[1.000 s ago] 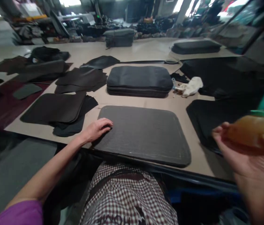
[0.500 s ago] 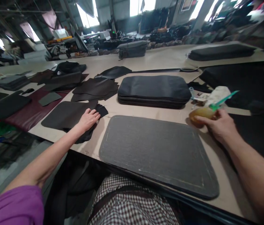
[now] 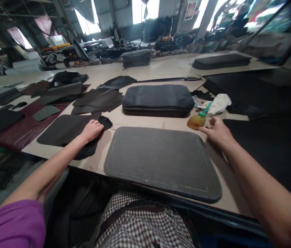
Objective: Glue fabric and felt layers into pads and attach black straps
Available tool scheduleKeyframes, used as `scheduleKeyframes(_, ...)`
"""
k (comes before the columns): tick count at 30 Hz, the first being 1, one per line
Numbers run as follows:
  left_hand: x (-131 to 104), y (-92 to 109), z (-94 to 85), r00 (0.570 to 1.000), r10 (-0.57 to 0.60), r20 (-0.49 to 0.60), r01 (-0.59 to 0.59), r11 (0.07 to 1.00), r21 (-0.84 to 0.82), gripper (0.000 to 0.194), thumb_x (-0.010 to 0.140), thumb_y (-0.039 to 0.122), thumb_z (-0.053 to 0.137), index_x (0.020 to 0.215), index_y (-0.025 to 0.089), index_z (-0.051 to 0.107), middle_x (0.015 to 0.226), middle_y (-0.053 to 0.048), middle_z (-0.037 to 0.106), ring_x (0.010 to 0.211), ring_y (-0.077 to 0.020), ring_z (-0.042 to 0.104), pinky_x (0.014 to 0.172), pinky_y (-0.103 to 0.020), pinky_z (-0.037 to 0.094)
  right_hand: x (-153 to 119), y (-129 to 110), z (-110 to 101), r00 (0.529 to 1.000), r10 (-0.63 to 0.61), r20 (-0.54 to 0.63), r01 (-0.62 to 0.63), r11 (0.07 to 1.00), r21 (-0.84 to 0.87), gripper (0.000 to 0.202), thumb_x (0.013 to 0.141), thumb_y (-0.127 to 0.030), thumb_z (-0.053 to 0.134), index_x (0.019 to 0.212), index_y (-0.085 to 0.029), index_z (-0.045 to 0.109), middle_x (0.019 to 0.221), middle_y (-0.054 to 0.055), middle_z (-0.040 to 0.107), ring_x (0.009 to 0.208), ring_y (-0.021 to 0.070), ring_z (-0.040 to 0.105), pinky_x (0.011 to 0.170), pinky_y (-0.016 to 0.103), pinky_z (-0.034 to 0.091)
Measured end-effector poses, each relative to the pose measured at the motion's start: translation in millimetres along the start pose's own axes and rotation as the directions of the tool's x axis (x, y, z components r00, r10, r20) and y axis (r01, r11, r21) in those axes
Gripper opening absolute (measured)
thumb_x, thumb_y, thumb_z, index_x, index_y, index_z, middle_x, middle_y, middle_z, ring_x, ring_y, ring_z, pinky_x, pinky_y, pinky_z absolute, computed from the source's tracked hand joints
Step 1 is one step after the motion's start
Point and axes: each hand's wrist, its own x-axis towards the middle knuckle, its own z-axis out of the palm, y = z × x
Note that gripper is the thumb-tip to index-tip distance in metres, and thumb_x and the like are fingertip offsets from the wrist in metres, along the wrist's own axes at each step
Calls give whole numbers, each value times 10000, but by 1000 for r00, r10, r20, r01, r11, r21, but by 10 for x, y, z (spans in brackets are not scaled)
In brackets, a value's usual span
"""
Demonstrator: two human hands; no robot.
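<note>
Amber bottle (image 3: 196,122) with a green nozzle (image 3: 204,111), resting on the counter (image 3: 119,120) just beyond the far right corner of a flat grey panel (image 3: 161,158). Our right hand (image 3: 220,132) is beside it, the grip loose and uncurled: the thumb reaches the bottle's near side, perhaps touching, while the other fingers stand apart from it. Our left hand (image 3: 92,130) lies on dark cut pieces (image 3: 63,129) left of the panel, fingers bent; we cannot tell whether that grip pinches a layer or only rests there.

The bottle looks rounded and soft, so we judge that a bump from our thumb could roll it onto the panel. Its nozzle leans right and away from us, towards a crumpled white cloth (image 3: 219,104); if the tip is open, pressure on the soft body might leak liquid there. Straight beyond the panel sits a stack of black pieces (image 3: 158,98), close enough to be stained by a splash.

The dark pieces overlap unevenly, so a sideways drag by our left hand could fan them out or crease them. The panel reaches the counter's near edge, and if our body pressed against it, the panel could shift askew.
</note>
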Motion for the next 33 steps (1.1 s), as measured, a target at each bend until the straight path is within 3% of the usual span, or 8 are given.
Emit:
scheduleKeyframes(5, -23, -223, -252, 973, -174, -150, 162, 983, -87, 324, 925, 201, 504, 1168, 136, 709, 1011, -147, 697, 994, -296, 602, 943, -447, 464, -534, -263, -377, 993, -117, -14, 117, 979, 169, 627, 876, -343, 766, 1443, -158, 572, 1360, 210, 669, 1116, 246, 693, 974, 380, 521)
scheduleKeyframes(10, -6, -128, -821, 727, -615, -305, 214, 625, -751, 367, 893, 331, 598, 1183, 145, 725, 1056, -92, 704, 934, -213, 653, 910, -358, 529, -1095, -709, -536, 979, -191, 74, 135, 874, 467, 441, 897, -368, 744, 1306, -224, 660, 1299, 135, 715, 1107, 237, 716, 1023, 395, 547)
scheduleKeyframes(13, 21, 323, -1244, 669, -732, -129, 12, 184, -983, 402, 818, 376, 735, 1162, 167, 724, 1006, -56, 725, 847, -177, 686, 860, -321, 567, -1347, -977, -538, 951, -254, 176, 117, 823, 555, 404, 906, -441, 731, 1251, -235, 691, 1278, 105, 727, 1129, 247, 713, 1047, 430, 552)
scheduleKeyframes(16, 20, 1011, -1565, 739, -667, 95, -42, -187, -981, 414, 750, 326, 827, 1128, 189, 726, 979, -40, 740, 798, -163, 708, 817, -294, 595, -1548, -1261, -547, 904, -342, 257, 141, 805, 577, 358, 957, -477, 674, 1231, -252, 723, 1283, 80, 729, 1157, 244, 700, 1073, 441, 539)
scheduleKeyframes(20, -75, 2030, -1669, 836, -455, 307, 87, -443, -892, 402, 744, 361, 854, 1108, 229, 747, 1053, -42, 749, 866, -196, 730, 806, -319, 625, -1805, -1578, -574, 859, -398, 322, 88, 735, 672, 364, 1031, -489, 560, 1270, -280, 738, 1327, 52, 722, 1247, 236, 662, 1144, 459, 488)
scheduleKeyframes(26, -253, 3147, -1522, 890, -59, 451, 356, -530, -770, 324, 827, 506, 806, 1073, 298, 768, 949, -57, 725, 858, -222, 683, 769, -345, 585, -2358, -1609, -442, 913, -177, 367, -243, 486, 840, 365, 939, -493, 710, 1185, -232, 774, 1149, 61, 782, 1098, 253, 729, 1015, 439, 587)
scheduleKeyframes(30, -171, 3203, -1463, 927, 144, 346, 375, -347, -860, 215, 866, 470, 790, 967, 280, 771, 1032, -80, 696, 1004, -232, 650, 862, -342, 552, -2635, -1390, -427, 912, 37, 409, -399, 317, 860, 370, 983, -511, 652, 1207, -223, 716, 1050, 61, 781, 849, 194, 738, 763, 329, 624)
scheduleKeyframes(33, -4, 3043, -1424, 898, 166, 408, 441, -309, -843, 307, 907, 526, 735, 1105, 292, 718, 917, -51, 674, 785, -168, 618, 661, -271, 513, -2692, -1233, -541, 891, -10, 454, -404, 439, 803, 345, 1017, -483, 608, 1269, -261, 689, 1063, 39, 762, 865, 189, 715, 773, 322, 599)
